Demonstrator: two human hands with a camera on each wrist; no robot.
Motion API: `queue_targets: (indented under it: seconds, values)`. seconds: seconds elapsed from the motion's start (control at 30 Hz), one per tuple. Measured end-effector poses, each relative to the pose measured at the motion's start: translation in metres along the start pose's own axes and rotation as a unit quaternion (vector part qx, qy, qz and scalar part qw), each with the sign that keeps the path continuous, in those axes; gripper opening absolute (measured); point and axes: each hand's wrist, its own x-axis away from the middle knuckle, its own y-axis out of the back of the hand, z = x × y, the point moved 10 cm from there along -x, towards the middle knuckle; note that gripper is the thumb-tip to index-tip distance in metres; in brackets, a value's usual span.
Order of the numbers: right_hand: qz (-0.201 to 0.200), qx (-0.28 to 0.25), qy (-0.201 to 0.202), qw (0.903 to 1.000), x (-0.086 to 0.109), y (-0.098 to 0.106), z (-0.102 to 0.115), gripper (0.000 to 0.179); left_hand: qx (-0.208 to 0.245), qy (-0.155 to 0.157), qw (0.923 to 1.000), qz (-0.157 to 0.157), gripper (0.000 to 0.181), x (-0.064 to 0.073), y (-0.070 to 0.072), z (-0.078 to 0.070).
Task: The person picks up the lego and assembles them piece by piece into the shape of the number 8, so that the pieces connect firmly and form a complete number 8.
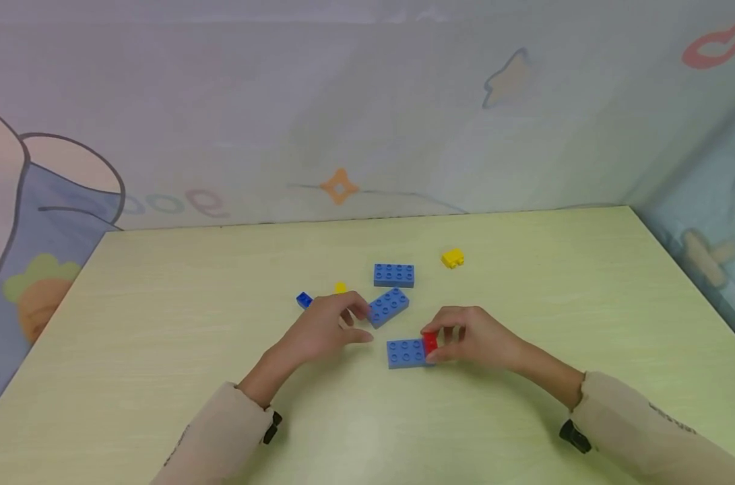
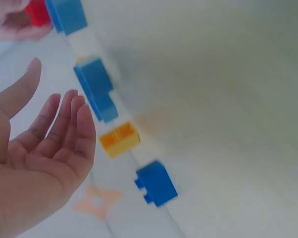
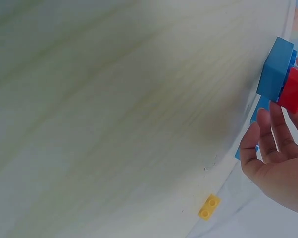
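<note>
My right hand [image 1: 479, 337] pinches a small red brick [image 1: 430, 342] between thumb and fingers. The red brick sits on the right end of a long blue brick [image 1: 405, 353], across its studs, and the right wrist view shows the two together. My left hand [image 1: 327, 327] holds nothing; its fingers are loosely bent, thumb apart. Its fingertips are right at the left end of a second long blue brick [image 1: 388, 307], which lies at a slant. In the left wrist view the palm [image 2: 45, 168] is bare.
A third long blue brick [image 1: 394, 275] lies behind the slanted one. One small yellow brick [image 1: 453, 258] is at the back right, another yellow brick [image 1: 340, 287] behind my left hand, beside a small dark blue brick [image 1: 304, 300]. A printed cloth [image 1: 403, 121] hangs behind the table [image 1: 161, 323].
</note>
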Motion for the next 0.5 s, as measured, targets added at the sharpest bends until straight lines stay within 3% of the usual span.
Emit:
queue_targets:
  seconds: [0.3, 0.5]
  values:
    - [-0.003, 0.0, 0.001, 1.0, 0.001, -0.001, -0.001, 0.032, 0.007, 0.033, 0.9953, -0.09, 0.036, 0.005, 0.044, 0.026]
    - [-0.007, -0.002, 0.006, 1.0, 0.001, 0.0, 0.0, 0.032, 0.008, 0.064, 0.992, -0.109, 0.041, 0.008, 0.06, 0.048]
